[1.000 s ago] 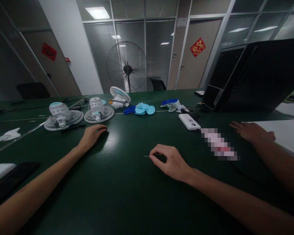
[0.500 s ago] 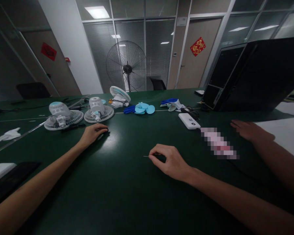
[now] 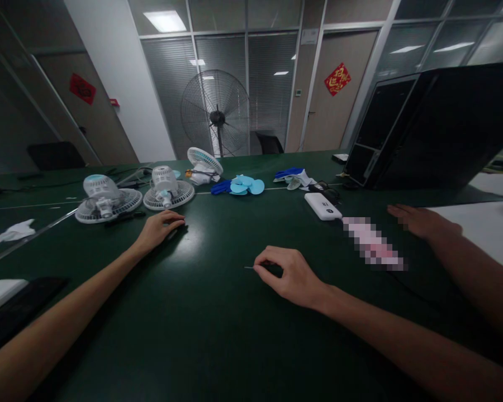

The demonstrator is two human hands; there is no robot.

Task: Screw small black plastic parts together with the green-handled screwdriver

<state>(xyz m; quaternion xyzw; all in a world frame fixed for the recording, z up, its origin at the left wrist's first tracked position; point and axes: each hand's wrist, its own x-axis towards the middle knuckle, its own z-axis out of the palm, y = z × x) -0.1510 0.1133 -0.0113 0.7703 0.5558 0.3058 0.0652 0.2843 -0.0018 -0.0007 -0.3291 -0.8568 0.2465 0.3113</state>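
My right hand (image 3: 287, 274) is at the middle of the dark green table (image 3: 184, 335), thumb and fingertips pinched on a thin pin-like piece (image 3: 248, 267) that sticks out to the left. Farther left and back, my left hand (image 3: 162, 228) rests on the table with its fingers pressed together; anything between the fingertips is too small to make out. Just behind it lies a white fan head (image 3: 170, 192), face down, with another fan head (image 3: 104, 201) to its left. Light blue fan blades (image 3: 246, 185) lie beyond my hands.
Another person's hand (image 3: 421, 220) rests at the right, near a white power bank (image 3: 322, 206) and a blurred pink item. Behind it stands a big black case (image 3: 436, 128). Gloves (image 3: 295, 177) and a third small fan (image 3: 204, 166) lie at the back.
The other person's hand at the right has shifted slightly left. My two hands hold practically the same places.
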